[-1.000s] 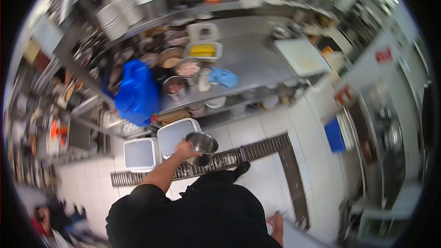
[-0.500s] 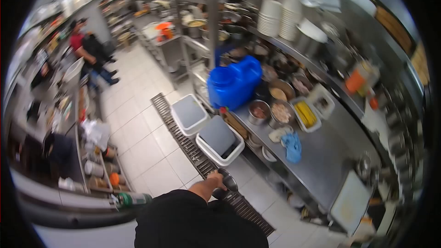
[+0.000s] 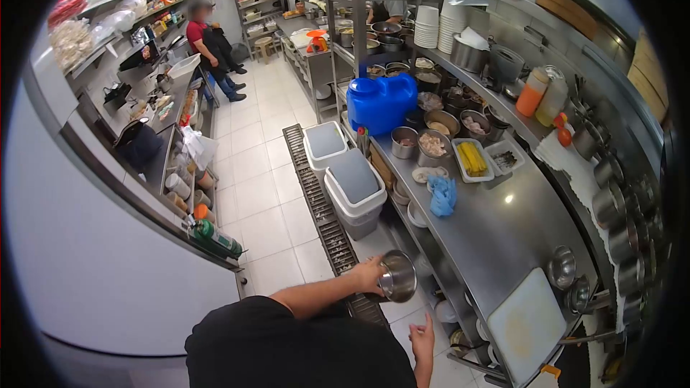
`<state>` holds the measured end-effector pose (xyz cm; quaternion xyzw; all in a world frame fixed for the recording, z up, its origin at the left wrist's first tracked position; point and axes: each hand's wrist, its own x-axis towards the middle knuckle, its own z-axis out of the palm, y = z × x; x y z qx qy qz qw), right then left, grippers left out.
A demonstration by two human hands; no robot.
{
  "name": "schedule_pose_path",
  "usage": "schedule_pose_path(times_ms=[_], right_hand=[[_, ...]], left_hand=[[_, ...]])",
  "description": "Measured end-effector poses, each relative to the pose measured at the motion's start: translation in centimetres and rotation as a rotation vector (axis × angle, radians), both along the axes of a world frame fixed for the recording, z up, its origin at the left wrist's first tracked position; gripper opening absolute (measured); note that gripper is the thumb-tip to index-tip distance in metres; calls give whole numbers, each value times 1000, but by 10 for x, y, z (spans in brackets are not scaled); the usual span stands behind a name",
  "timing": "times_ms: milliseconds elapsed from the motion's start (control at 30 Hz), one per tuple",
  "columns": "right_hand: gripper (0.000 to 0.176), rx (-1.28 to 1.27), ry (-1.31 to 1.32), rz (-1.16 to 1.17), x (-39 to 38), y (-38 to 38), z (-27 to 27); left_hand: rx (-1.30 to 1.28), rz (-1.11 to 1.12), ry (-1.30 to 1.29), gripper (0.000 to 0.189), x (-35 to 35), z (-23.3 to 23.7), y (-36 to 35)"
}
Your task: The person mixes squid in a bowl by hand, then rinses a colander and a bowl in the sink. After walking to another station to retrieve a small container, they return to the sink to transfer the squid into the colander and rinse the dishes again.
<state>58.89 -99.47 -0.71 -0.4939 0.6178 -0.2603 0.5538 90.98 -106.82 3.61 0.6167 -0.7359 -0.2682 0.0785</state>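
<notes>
As one-handed support likely suffices, my left hand (image 3: 369,275) clasps a round silver metal bowl (image 3: 399,277); my right hand (image 3: 422,339), loosely uncurled, holds nothing.

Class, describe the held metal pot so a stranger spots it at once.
Start at the long steel worktop on the right. Just left of it, a left hand extends from a black sleeve. It holds the metal pot, unlike the unheld pots lined up at far right.
</notes>
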Motion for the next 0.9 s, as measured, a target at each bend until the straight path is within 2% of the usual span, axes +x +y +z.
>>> schedule_pose_path(times_ms=[33, 133, 167, 233, 267, 300, 400, 500, 600, 667, 733, 800, 833, 867, 900], right_hand=[[77, 5, 18, 125, 1, 1, 16], [82, -52, 208, 503, -14, 19, 3], [74, -65, 212, 477, -15, 32, 31], [61, -35, 145, 364, -30, 50, 29], [56, -13, 116, 306, -42, 65, 22], [40, -18, 52, 234, -59, 75, -23], [36, 43, 101, 160, -80, 97, -35], [37, -73, 231, 127, -97, 122, -50], [38, 4, 461, 144, -120, 155, -53], [59, -17, 326, 101, -148, 191, -73], [57, 12, 281, 88, -161, 199, -97], [55, 86, 290, 80, -171, 205, -112], [54, 139, 297, 77, -176, 208, -117], [53, 193, 297, 70, -183, 210, -123], [52, 256, 295, 56, -191, 215, -129]], left_hand=[[-40, -24, 11, 68, -21, 7, 15], [14, -130, 47, 66, -69, 24, 42], [23, -152, 72, 61, -82, 30, 50], [28, -220, 114, 54, -101, 39, 63], [35, -255, 140, 51, -111, 38, 70], [48, -279, 142, 50, -119, 35, 76], [88, -327, 172, 56, -136, 17, 92], [188, -248, 205, 77, -125, 4, 105], [92, -63, 87, 99, -84, -61, 115], [150, 168, 169, 102, -42, -77, 125], [-87, 401, 269, 106, 0, -89, 138], [45, 884, 455, 109, 34, -26, 137], [-233, 1076, 458, 109, 54, -10, 138], [-545, 1134, 425, 107, 90, 4, 136], [-752, 1196, 493, 102, 125, 41, 140]])
